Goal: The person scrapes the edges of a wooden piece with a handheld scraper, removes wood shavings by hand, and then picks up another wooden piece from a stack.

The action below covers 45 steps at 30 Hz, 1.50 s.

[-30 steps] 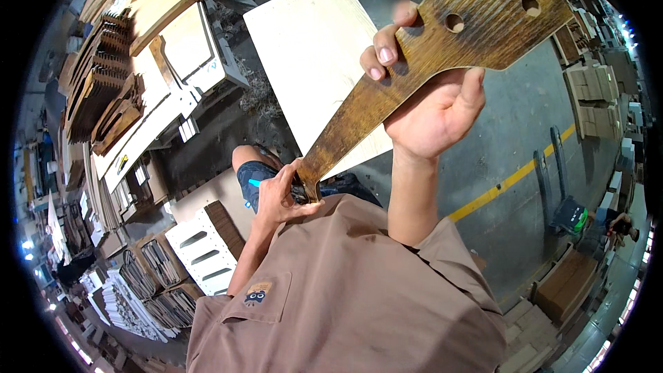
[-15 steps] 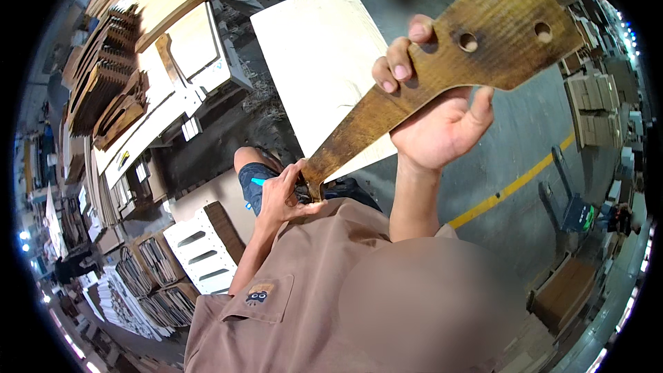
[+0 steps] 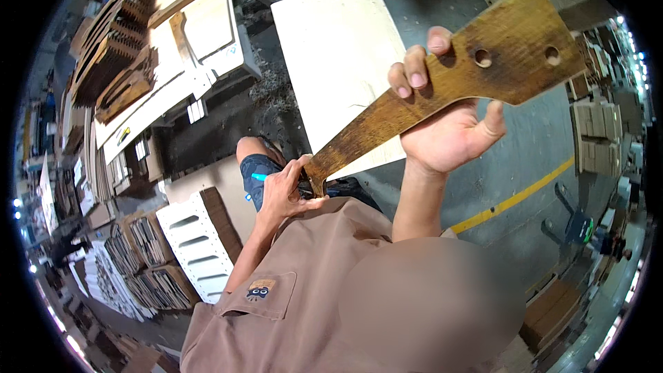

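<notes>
right hand: raised, gripping wooden board | left hand: low, clasping its narrow end

Woodworking shop; stacked cut panels

A large pale rectangular plywood sheet lies on the grey concrete floor, which carries a yellow painted line. To the left, stacks of dark brown carved wooden parts sit beside flat white cut-out panels. Nearer, a white slotted panel leans by rows of stacked wooden pieces. Piled cardboard boxes stand at the right.
</notes>
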Tool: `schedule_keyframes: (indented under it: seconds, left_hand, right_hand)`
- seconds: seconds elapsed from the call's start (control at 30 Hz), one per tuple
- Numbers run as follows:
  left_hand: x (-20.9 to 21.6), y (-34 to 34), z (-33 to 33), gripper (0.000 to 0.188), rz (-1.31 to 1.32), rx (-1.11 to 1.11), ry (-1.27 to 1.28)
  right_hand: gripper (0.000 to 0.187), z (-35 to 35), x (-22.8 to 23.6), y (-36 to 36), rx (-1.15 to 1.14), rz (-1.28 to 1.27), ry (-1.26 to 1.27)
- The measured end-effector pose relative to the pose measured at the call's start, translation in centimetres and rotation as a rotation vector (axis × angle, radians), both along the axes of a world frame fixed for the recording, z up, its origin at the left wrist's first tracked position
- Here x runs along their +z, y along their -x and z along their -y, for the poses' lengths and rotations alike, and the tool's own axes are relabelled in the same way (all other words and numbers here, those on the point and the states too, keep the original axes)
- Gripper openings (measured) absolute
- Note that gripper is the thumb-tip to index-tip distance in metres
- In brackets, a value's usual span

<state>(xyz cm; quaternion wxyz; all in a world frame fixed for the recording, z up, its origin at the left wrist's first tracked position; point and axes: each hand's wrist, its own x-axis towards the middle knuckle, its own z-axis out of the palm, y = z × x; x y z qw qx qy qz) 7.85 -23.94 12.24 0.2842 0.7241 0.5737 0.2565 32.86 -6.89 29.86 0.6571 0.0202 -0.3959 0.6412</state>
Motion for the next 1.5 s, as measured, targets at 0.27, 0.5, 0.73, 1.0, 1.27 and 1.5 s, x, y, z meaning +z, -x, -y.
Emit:
schedule_keyframes:
  seconds: [0.27,0.5,0.73,1.0,1.27,1.5]
  left_hand:
    - [-2.2,1.0,0.9,0.101,-0.002,0.011,-0.008]
    - [-2.7,1.3,2.8,0.098,0.098,0.109,0.022]
    - [-4.3,2.2,2.5,0.098,0.342,0.386,0.120]
    - [-7.0,7.9,-2.9,0.109,0.061,0.827,0.299]
    - [-10.8,17.7,-15.2,0.106,-0.084,0.975,0.452]
    - [-13.1,22.9,-27.3,0.105,-0.200,0.968,0.609]
  right_hand:
    - [0.075,-0.7,-1.3,1.3,-0.051,0.021,0.185]
    - [0.076,-2.8,-4.4,4.0,-0.076,0.371,0.255]
    - [0.064,-3.1,-16.0,7.5,-0.118,1.387,-0.083]
    - [0.060,3.6,-23.5,3.9,-0.109,1.984,-0.211]
    - [0.044,8.2,-22.8,0.3,-0.043,1.690,-0.047]
    - [0.037,9.9,-18.1,2.5,-0.031,1.522,-0.075]
